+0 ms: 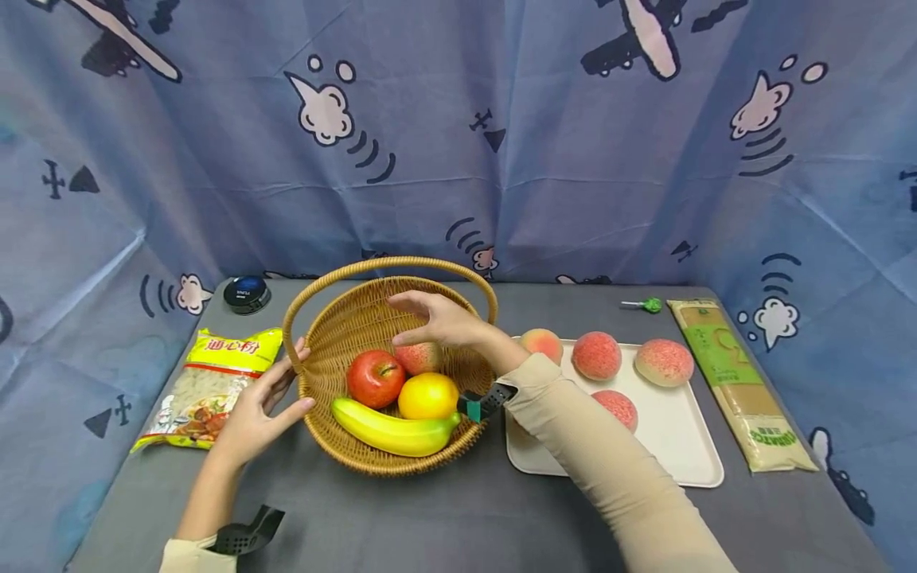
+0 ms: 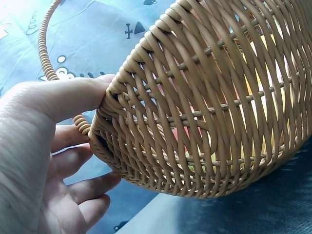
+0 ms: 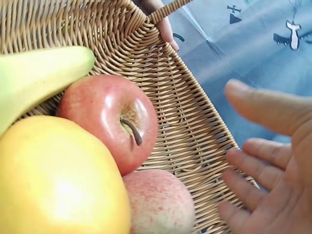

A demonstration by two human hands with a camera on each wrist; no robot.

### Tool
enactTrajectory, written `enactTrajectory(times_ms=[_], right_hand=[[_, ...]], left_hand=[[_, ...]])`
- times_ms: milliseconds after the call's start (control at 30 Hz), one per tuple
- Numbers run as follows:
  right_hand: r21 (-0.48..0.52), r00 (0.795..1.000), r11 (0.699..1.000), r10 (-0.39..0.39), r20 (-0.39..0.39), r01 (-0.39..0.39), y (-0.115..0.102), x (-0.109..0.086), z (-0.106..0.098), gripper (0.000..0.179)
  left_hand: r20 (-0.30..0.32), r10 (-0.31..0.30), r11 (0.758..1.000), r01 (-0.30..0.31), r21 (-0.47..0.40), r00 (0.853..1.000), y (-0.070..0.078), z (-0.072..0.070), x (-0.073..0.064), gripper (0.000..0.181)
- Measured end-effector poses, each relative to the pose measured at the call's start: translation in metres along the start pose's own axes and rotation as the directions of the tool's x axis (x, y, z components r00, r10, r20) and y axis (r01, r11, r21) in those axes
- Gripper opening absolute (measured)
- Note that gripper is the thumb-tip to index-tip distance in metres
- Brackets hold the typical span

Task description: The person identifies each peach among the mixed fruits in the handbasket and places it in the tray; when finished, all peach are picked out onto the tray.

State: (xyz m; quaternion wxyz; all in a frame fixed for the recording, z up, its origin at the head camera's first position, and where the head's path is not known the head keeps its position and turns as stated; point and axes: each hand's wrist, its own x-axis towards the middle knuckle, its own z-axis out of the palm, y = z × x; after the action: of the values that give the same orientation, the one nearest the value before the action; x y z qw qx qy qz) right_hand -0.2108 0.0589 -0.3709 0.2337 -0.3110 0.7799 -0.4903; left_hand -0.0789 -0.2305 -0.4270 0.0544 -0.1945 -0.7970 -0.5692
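A wicker basket (image 1: 397, 469) with a tall arched handle holds a red apple (image 1: 376, 379), a yellow round fruit (image 1: 428, 396), a banana (image 1: 396, 427) and a peach (image 1: 419, 358). My left hand (image 1: 258, 410) grips the basket's left edge by the handle's base, thumb on one side and fingers on the other, as the left wrist view also shows. Over the basket's back half, near the peach, hovers my right hand (image 1: 444, 320). In the right wrist view that hand (image 3: 270, 170) has its fingers spread, with nothing held.
On the right, a white tray (image 1: 691, 446) carries several peaches (image 1: 597, 356), partly behind my right arm. A long noodle packet (image 1: 745, 390) and a green lollipop (image 1: 650, 305) lie beyond it. At left are a yellow pasta bag (image 1: 215, 390) and a dark round tin (image 1: 247, 294).
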Motion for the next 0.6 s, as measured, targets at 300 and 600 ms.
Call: enactTrajectory(times_ms=[300,600], right_hand=[[-0.087,0.983,0.980,0.181,0.015,-0.179,0.015,0.003,0.003,0.064],[-0.191,0.971,0.954,0.239,0.010,-0.233,0.021,0.006,0.008,0.063]], left_hand=[[-0.004,0.000,1.000,0.000,0.025,1.000,0.002,0.000,0.000,0.064],[0.001,0.035,0.998,-0.035,0.045,0.999,0.001,-0.003,0.004,0.066]])
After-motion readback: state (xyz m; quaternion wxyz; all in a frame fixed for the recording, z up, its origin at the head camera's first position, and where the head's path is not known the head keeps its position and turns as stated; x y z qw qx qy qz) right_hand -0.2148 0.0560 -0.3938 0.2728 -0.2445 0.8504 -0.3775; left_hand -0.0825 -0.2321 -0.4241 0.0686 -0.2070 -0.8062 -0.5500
